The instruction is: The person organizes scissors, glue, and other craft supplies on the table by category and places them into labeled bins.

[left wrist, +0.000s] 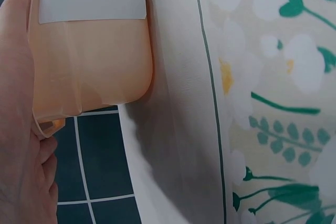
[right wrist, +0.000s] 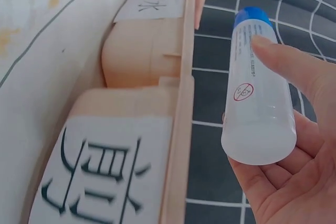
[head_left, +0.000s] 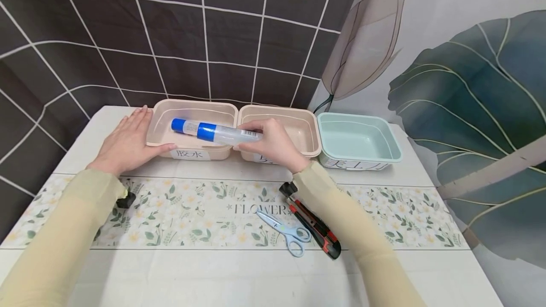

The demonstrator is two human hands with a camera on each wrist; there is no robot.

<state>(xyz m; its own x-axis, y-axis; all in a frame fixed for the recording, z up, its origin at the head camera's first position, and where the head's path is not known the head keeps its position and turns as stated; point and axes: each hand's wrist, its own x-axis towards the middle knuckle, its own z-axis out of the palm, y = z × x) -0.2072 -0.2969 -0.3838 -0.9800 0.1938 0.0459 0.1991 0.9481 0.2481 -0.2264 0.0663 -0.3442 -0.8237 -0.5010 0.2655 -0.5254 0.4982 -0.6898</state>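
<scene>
Above the left bin and middle bin, the right hand pinches a bottle, cap leftward; a second bottle shows in the left bin. The left hand, spread, touches that bin's left rim.

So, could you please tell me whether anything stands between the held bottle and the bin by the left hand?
Nothing visible blocks the bin, though another blue-capped bottle appears to lie inside, partly hidden by the held bottle.
</scene>
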